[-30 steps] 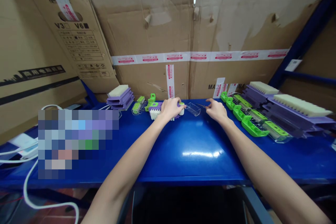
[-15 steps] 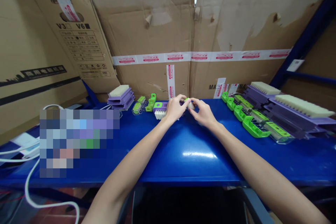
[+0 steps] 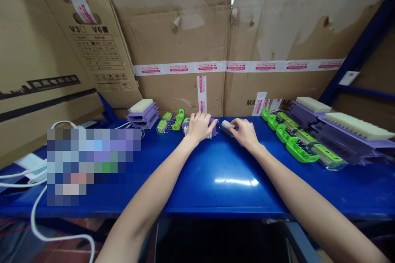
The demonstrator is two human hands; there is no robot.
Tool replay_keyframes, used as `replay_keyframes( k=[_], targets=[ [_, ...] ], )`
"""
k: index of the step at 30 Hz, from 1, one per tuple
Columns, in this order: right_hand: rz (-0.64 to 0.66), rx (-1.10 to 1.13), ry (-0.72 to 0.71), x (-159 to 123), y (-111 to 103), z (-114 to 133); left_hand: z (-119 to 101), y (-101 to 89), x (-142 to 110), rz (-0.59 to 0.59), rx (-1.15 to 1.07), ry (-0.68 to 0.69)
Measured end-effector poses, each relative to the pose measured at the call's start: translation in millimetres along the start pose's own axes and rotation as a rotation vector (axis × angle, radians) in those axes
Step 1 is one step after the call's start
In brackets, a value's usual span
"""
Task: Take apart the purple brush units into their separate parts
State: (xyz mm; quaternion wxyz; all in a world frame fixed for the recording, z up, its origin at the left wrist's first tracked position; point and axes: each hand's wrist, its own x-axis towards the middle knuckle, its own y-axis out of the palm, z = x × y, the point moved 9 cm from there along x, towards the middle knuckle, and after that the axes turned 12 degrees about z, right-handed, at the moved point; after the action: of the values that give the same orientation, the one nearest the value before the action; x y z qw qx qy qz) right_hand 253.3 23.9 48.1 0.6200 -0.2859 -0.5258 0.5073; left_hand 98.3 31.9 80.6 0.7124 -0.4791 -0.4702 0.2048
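In the head view, my left hand point(image 3: 200, 126) reaches over a purple brush point(image 3: 186, 123) with white bristles. Its fingers curl over the far side and the thumb lies along the right, so the hand grips the brush and hides much of it. Just to the right, my right hand point(image 3: 245, 132) is closed around a small clear plastic piece point(image 3: 226, 130) with a whitish rounded top, held slightly above or on the table. Its fingers cover the near end of that piece.
The blue table point(image 3: 203, 181) backs onto cardboard. Purple brush bodies point(image 3: 145, 116) are stacked at left, near green-and-clear parts point(image 3: 163, 125). More purple bodies point(image 3: 345, 135) with cream bristles and a row of green caps point(image 3: 296, 150) line the right. A white cable point(image 3: 35, 218) hangs at left.
My hands have moved apart. The left has let go of the small piece and shifted left onto the purple brush; the right keeps the piece and has moved slightly right.
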Motion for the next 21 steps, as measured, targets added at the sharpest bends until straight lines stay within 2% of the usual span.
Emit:
replay_keyframes(
  k=[4, 14, 21],
  targets=[
    [0.087, -0.080, 0.003, -2, 3, 8, -2, 2.8, -3, -0.008, 0.018, 0.026],
    [0.170, -0.101, 0.025, -3, 3, 10, -3, 7.2, -5, 0.012, 0.040, 0.073],
    [0.282, -0.137, -0.021, -2, 12, 10, -6, 10.3, -7, 0.047, 0.016, 0.119]
  ],
)
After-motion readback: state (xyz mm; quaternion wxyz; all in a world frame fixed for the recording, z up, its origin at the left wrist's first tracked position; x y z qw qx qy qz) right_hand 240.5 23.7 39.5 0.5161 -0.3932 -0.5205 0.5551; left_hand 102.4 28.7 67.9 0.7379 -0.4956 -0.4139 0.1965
